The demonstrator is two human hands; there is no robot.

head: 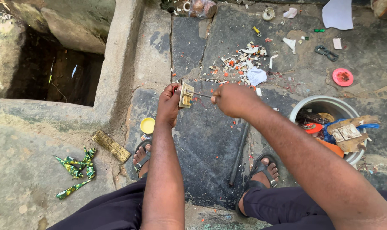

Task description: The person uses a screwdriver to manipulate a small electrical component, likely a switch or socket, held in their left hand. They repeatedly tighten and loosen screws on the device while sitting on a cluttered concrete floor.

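The cream switch plate (185,95) sits upright in the left hand (169,103), fingers clamped round its edge, over the dark stone slab (206,145). The right hand (232,99) is fisted on a thin screwdriver (198,94), its metal tip touching the plate. Just beyond the grip lies a heap of broken plastic chips (241,61). Below the left hand, a round yellow cap (147,125). Right of the right forearm, a white bucket (319,102) crammed with scrap. A dark rod (238,155) lies between the sandalled feet.
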